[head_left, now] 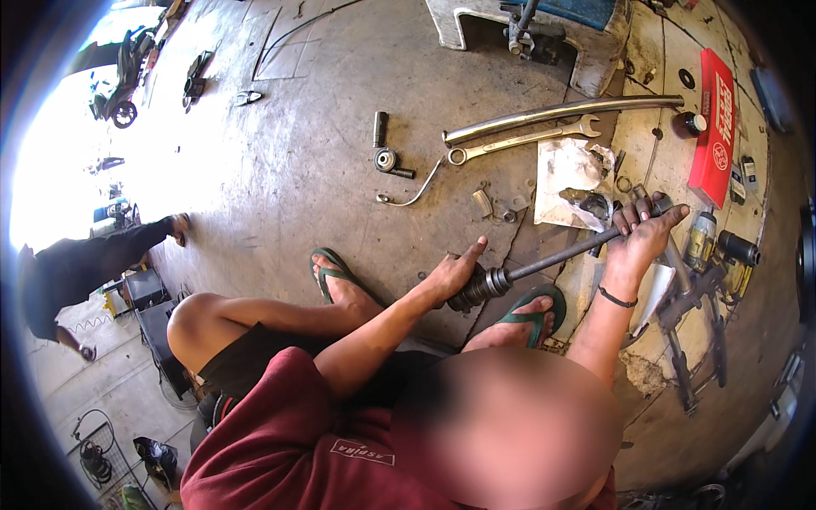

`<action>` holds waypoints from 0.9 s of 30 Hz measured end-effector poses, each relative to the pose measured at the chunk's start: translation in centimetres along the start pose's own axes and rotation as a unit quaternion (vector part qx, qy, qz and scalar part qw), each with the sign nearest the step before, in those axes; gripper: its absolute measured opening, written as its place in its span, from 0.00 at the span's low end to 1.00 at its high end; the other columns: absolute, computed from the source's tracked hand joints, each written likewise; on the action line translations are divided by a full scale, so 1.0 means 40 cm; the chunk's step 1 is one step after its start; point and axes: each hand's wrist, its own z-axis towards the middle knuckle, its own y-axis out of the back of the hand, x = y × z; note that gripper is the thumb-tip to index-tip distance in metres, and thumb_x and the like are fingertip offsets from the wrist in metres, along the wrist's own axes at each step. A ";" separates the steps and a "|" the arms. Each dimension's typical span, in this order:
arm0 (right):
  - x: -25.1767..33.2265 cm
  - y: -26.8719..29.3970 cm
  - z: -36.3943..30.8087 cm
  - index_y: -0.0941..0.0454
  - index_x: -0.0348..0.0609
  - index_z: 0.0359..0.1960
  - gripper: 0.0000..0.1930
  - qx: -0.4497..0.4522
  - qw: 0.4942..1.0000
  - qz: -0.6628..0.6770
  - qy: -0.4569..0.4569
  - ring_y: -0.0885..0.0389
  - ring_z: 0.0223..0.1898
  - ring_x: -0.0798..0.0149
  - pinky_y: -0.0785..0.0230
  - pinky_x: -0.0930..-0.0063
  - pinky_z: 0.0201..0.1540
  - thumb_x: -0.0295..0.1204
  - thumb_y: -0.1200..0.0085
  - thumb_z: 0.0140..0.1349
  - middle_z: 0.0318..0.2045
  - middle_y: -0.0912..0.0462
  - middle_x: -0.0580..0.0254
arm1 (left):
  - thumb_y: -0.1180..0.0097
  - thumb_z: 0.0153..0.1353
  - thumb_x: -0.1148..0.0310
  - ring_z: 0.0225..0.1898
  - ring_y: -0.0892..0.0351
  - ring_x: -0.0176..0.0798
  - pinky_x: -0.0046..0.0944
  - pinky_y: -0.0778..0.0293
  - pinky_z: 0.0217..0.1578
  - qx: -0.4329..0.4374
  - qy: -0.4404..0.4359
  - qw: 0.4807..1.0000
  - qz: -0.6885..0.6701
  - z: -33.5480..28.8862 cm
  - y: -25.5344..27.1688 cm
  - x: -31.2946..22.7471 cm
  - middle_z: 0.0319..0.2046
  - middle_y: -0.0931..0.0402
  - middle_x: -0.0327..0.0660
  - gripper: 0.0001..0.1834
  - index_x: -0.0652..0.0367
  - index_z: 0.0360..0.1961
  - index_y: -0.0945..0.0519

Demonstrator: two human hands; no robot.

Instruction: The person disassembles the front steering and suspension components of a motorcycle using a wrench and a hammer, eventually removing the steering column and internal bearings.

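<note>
A dark drive shaft (561, 254) with a ribbed black rubber boot (486, 286) lies slantwise across both my hands, above the floor. My left hand (456, 274) is closed around the boot end, its thumb pointing up. At the shaft's other end, my right hand (639, 228) wraps its greasy fingers over the bar, with the thumb stretched out. The palm side of each grip is hidden. Beyond the shaft, a crumpled white plastic packet (571, 183) smeared with dark grease rests on the floor.
A combination wrench (523, 143), a long metal tube (561, 117) and a socket ratchet (387, 159) lie ahead. At right are a red box (716, 127), a small jar (688, 125) and a dark metal puller (693, 306). Another person (93, 259) is at far left.
</note>
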 end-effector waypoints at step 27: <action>-0.452 0.059 -0.167 0.26 0.45 0.38 0.25 0.121 0.938 0.005 -0.325 0.23 0.24 0.70 0.28 0.76 0.32 0.54 0.65 0.69 0.25 0.20 0.66 | 0.52 0.62 0.42 0.22 0.25 0.30 0.28 0.37 0.13 0.066 0.058 0.996 0.003 -0.384 0.123 -0.124 0.29 0.25 0.38 0.26 0.55 0.46 0.27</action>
